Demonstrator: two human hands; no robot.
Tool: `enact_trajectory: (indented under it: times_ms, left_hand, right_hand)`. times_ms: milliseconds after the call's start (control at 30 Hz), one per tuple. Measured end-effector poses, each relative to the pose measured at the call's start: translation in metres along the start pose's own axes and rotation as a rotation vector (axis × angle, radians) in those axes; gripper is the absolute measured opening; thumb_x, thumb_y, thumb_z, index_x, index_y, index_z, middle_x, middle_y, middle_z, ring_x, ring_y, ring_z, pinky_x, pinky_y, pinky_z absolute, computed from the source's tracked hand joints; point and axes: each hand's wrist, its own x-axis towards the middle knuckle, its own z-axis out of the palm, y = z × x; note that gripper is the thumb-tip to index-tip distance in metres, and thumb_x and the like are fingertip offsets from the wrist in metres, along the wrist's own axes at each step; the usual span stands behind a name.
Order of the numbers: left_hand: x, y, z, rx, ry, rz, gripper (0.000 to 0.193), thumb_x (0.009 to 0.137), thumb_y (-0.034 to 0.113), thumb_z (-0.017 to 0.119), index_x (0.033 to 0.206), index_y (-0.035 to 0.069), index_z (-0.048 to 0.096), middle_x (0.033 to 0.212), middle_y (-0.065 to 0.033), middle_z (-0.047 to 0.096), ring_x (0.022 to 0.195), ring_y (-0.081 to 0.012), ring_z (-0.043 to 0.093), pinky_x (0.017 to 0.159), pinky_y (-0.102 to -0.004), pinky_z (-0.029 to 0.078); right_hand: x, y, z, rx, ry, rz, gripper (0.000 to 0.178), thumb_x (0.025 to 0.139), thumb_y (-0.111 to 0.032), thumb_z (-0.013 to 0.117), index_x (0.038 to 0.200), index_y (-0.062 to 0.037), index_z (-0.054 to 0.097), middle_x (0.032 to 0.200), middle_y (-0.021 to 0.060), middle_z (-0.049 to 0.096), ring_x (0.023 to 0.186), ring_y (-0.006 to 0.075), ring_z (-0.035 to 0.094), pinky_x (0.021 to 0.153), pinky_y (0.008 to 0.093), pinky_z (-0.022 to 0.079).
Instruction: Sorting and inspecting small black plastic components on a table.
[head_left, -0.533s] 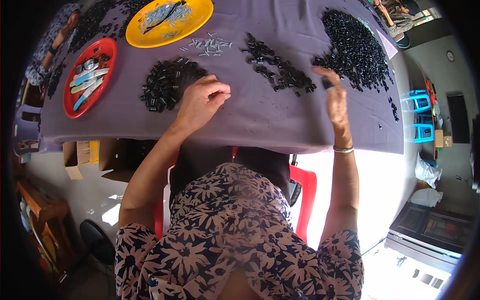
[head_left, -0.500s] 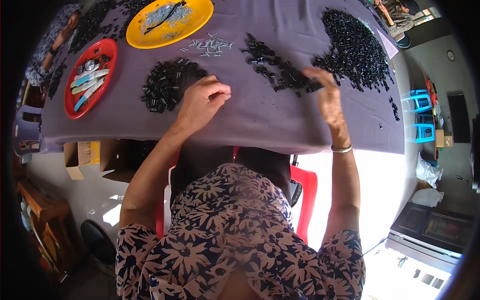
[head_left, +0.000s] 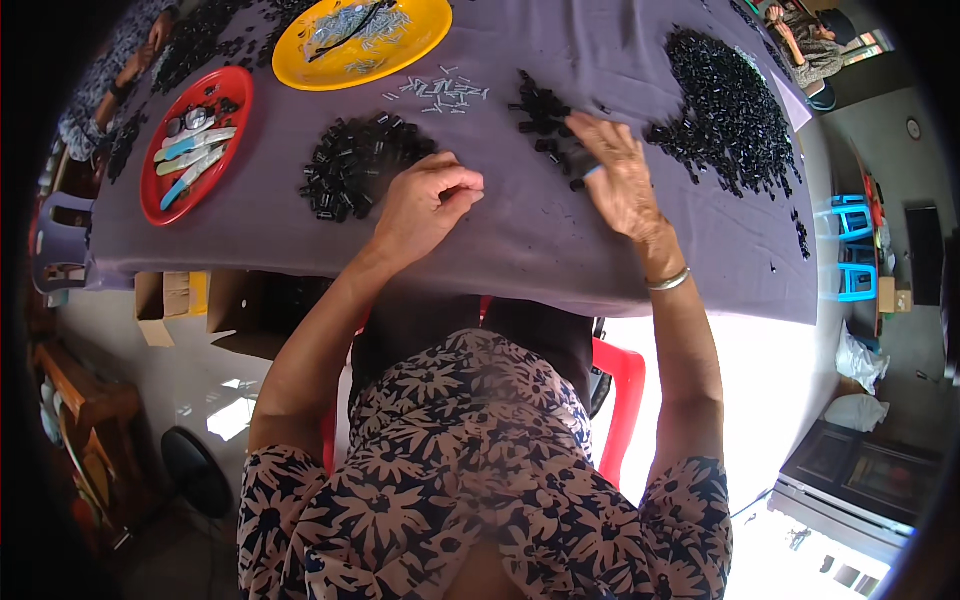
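Across upper frame, purple tablecloth (head_left: 520,250): work surface
Right hand (head_left: 622,182), upper right-centre: fingers outstretched, palm open
Left hand (head_left: 425,210), mid-frame: fingers curled together, contents hidden, beside black pile (head_left: 350,170)
Loose black pieces (head_left: 540,108), upper centre: by right fingertips; low palm should limit scatter

Centre: left hand (head_left: 428,207), fingers curled, just beside black pile (head_left: 350,165). Right of centre: right hand (head_left: 622,185), fingers extended, at smaller black cluster (head_left: 542,108); contact unclear. Upper right: large black heap (head_left: 728,115). Upper left: yellow plate (head_left: 432,36), red plate (head_left: 229,158). Top centre: loose pale pins (head_left: 450,93), purple cloth (head_left: 500,255).
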Motion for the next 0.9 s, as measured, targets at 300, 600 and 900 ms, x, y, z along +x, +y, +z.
enact_trajectory:
  times_ms: [300,600,900]
  left_hand:
    - [0.000,-0.004,0.001,-0.018,0.024,0.056,0.010,0.079,0.000,0.069,0.088,0.002,0.066,0.076,-0.0033,0.056,0.066,-0.0133,0.055,0.060,-0.0259,0.043]
    - [0.000,-0.002,0.001,-0.023,0.004,0.036,0.010,0.079,0.000,0.069,0.088,0.002,0.067,0.076,-0.0036,0.056,0.067,-0.0139,0.055,0.060,-0.0262,0.043]
    - [-0.001,-0.002,-0.002,-0.008,0.012,0.032,0.010,0.079,0.001,0.069,0.089,0.002,0.067,0.076,-0.0035,0.056,0.066,-0.0138,0.054,0.060,-0.0263,0.044]
  right_hand:
    - [0.006,0.005,0.019,-0.242,-0.032,0.015,0.054,0.081,-0.020,0.054,0.133,-0.0081,0.051,0.138,0.0072,0.048,0.123,0.0268,0.045,0.103,0.0401,0.035]
    - [0.037,-0.005,0.039,-0.243,-0.043,-0.044,0.056,0.079,-0.016,0.051,0.135,-0.0076,0.049,0.139,0.0073,0.047,0.119,0.0265,0.046,0.105,0.0416,0.034]
    - [0.007,-0.021,0.011,-0.181,-0.068,-0.076,0.052,0.088,-0.029,0.054,0.133,-0.0051,0.049,0.137,0.0098,0.048,0.121,0.0290,0.045,0.103,0.0430,0.034]
